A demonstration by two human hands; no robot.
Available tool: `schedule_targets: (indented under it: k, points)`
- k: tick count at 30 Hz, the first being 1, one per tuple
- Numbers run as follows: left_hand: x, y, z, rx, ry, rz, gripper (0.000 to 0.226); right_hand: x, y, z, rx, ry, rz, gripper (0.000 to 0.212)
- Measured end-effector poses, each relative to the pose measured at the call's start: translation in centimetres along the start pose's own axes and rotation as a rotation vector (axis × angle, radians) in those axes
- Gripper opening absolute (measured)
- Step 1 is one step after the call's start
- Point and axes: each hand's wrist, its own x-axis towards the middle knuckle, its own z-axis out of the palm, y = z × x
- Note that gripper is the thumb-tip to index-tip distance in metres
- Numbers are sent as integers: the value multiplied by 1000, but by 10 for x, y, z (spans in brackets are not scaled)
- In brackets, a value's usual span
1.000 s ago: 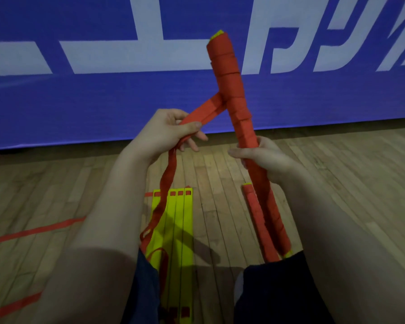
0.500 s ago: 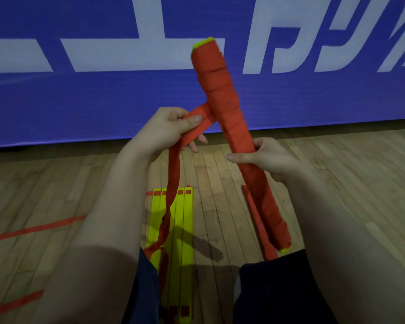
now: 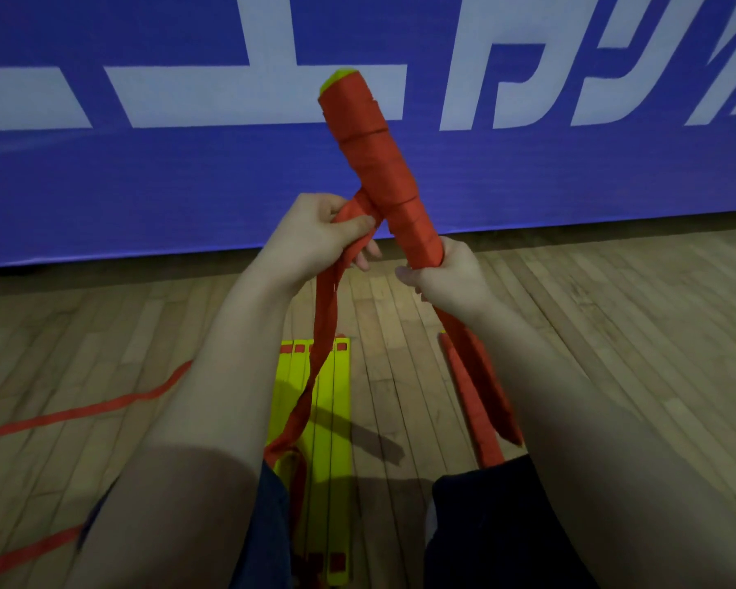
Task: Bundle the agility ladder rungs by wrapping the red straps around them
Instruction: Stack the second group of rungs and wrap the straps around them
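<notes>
Red strap point(image 3: 326, 316) runs through the left hand point(image 3: 315, 244), pinched between thumb and curled fingers just beside the wrapped bundle point(image 3: 379, 163). From that grip a short stretch meets the bundle, and the loose remainder hangs down toward the lap. The right hand point(image 3: 447, 278) is clenched round the bundle's middle, holding it tilted, top end leaning away and to the left. Strap turns cover nearly all of this bundle; only a yellow tip point(image 3: 336, 76) shows at the top. Its lower end passes beneath the right wrist and ends near the right knee point(image 3: 485, 525).

The hanging strap crosses in front of the flat yellow rungs point(image 3: 336, 401), which lie side by side on the wooden floor point(image 3: 612, 312) between the person's legs. Small red squares mark their ends. The left forearm hides the rungs' left edge, and the knees in dark cloth cover part of their near end. A second wrapped bundle point(image 3: 487, 448) lies on the floor just beside the lower part of the held one, partly hidden by it.

A red floor line point(image 3: 81, 412) slants away on the left, cut off by the left arm. Behind everything stands a blue banner point(image 3: 145, 184) with large white lettering point(image 3: 251, 91), meeting the floor.
</notes>
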Motion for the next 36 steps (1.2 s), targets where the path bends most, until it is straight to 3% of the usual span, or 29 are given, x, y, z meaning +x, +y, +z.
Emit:
schedule_targets:
  k: [5,10,13,15,17,19,22,24,28,30,32,36]
  points:
    - [0,-1,14,71,2,20,11,-5,-2,3,-127,65,23,15]
    - [-1,1,28,-46,47,-53,6,-10,-4,13,-366,122,-83,37]
    - [2,1,25,-136,62,-106,26,-16,-10,16,-549,99,-78,53]
    - [5,-4,27,-92,175,-110,49,-22,-11,23,-634,92,-98,62]
    - [8,-10,27,-36,288,-88,56,-25,-11,27,-670,85,-134,62]
    - [10,-12,25,-90,293,-65,54,-22,-11,19,-566,-6,-153,55]
    - [9,-9,16,-219,211,-22,39,-15,-12,-11,-175,-324,-67,45]
    - [7,-7,13,-266,117,20,33,-12,-7,-25,0,-441,-49,29]
    - [1,-3,16,-387,19,82,27,-13,-2,-23,303,-626,67,40]
    - [-2,1,16,-418,-2,99,26,-17,-3,-20,383,-784,110,34]
    - [-3,5,13,-395,-16,105,25,-19,-6,-20,384,-805,76,24]
    - [-7,11,2,-283,-45,69,33,-14,-5,-28,402,-686,19,15]
